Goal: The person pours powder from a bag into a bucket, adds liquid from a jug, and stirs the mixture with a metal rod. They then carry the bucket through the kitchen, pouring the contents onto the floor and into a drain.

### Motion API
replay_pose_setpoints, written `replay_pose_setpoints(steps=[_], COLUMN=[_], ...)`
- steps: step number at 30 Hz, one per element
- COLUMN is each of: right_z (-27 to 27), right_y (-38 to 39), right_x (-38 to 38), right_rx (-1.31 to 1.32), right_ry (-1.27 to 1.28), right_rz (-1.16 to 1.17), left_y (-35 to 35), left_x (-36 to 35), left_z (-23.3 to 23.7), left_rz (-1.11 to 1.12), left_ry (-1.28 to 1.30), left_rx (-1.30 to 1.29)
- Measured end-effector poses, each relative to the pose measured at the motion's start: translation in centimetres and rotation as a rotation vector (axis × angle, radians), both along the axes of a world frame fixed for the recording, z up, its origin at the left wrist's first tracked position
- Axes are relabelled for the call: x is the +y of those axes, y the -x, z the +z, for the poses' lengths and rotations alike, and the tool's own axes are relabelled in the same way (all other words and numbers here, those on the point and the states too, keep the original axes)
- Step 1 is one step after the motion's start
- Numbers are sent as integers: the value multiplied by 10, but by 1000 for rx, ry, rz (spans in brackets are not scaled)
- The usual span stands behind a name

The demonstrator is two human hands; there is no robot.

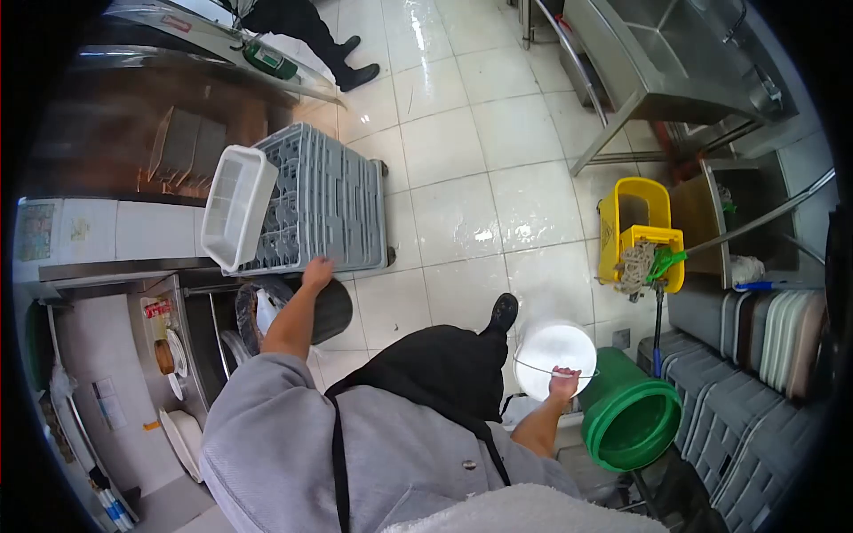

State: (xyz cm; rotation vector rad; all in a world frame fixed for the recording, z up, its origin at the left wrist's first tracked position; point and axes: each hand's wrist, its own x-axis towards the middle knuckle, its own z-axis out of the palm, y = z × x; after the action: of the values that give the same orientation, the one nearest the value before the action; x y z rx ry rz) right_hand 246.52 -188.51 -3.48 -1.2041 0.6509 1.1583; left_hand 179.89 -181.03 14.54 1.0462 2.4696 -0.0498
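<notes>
A white bucket (553,355) hangs by its thin wire handle from my right hand (564,383), whose fingers are closed round the handle. Just beside the bucket, on its right, is a green bin (633,417) with an open top. My left hand (318,272) reaches out at the near corner of a grey stack of dish racks (333,191), above a dark round bin (330,313). Whether its fingers touch the rack or hold anything is too small to tell. A white plastic basket (238,209) rests tilted on the left of the stack.
A yellow mop bucket (633,209) with a mop stands at the right, near steel sinks (662,53). Grey crates (729,435) are stacked at lower right. Another person's dark shoes (358,77) show at the top. The tiled floor (453,222) looks wet.
</notes>
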Motion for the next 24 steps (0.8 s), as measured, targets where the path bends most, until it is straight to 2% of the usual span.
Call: replay_pose_setpoints(steps=[1, 2, 3, 4, 6, 7, 8, 9, 10, 11, 13, 14, 15, 16, 17, 18, 19, 21, 22, 23, 24], right_z=[-9, -16, -10, 1, -22, -8, 3, 5, 6, 12, 38, 64, 100, 150, 199, 203, 207, 190, 164, 138, 130], right_y=[-8, -17, -21, -23, -13, -18, -18, -10, 4, 19, 15, -3, 15, 42, 69, 66, 66, 51, 53, 56, 54], right_x=[1, 9, 17, 14, -1, 9, 16, 31, 45, 55, 47, 37, 62, 94, 127, 144, 161, 168, 162, 156, 163], right_rx=[-9, -20, -10, -10, -455, -477, -336, -190, -198, -442, -974, -1253, -1172, -1091, -1010, -739, -470, 70, -427, -939, -886], right_ry=[186, 361, 417, 483, 528, 533, 581, 612, 600, 563, 517, 504, 571, 637, 702, 673, 628, 518, 602, 860, 831], right_rz=[89, 171, 193, 222, 503, 517, 482, 433, 429, 628, 1049, 1271, 1263, 1254, 1244, 1112, 974, 690, 918, 1129, 970], left_y=[8, 25, 12, 10, 9, 6, 11, 27, 47, 65, 86, 96, 92, 125, 142, 140, 168, 193, 200, 211, 228], left_x=[-17, -46, -51, -62, -88, -94, -95, -102, -119, -126, -116, -103, -72, -64, -43, 6, 26, 104, 150, 189, 226], left_z=[10, -5, 12, 12, 5, 9, 16, 9, -3, -11, 3, 16, 42, 27, 25, 60, 39, 60, 76, 74, 58], left_rz=[12, -94, -105, -18, -56, -67, -85, -88, 68, 228, 95, 203, 225, 454, 395, 544, 365, 494, 526, 459, 228], left_ry=[21, -161, -66, 67, 217, 310, 406, 396, 321, 249, -7, -76, -329, -245, -383, -382, -627, -565, -448, -563, -806], left_rx=[30, -8, 24, -59, -214, -286, -348, -349, -311, -278, 87, 88, 216, 237, 423, 389, 554, 288, 303, 278, 355])
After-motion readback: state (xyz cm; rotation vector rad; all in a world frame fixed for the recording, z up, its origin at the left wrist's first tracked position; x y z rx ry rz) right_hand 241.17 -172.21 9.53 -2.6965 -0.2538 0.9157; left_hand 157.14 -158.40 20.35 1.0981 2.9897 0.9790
